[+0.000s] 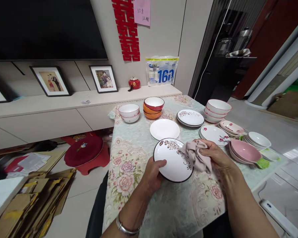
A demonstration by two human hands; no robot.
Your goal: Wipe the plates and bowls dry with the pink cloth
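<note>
While the flower-clothed table (164,208) spreads beneath, the dark-rimmed plate (172,163) is held above its near part, left hand (154,173) clamped on the edge; it looks stiff, slippery, breakable, best taken by the rim. The right hand (215,155) clutches a seemingly soft, light cloth (198,154).

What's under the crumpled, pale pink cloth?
Part of the round white plate with a dark rim and brown flowers. The pink cloth hides some of its upper-right edge; that bit can't be seen.
</note>
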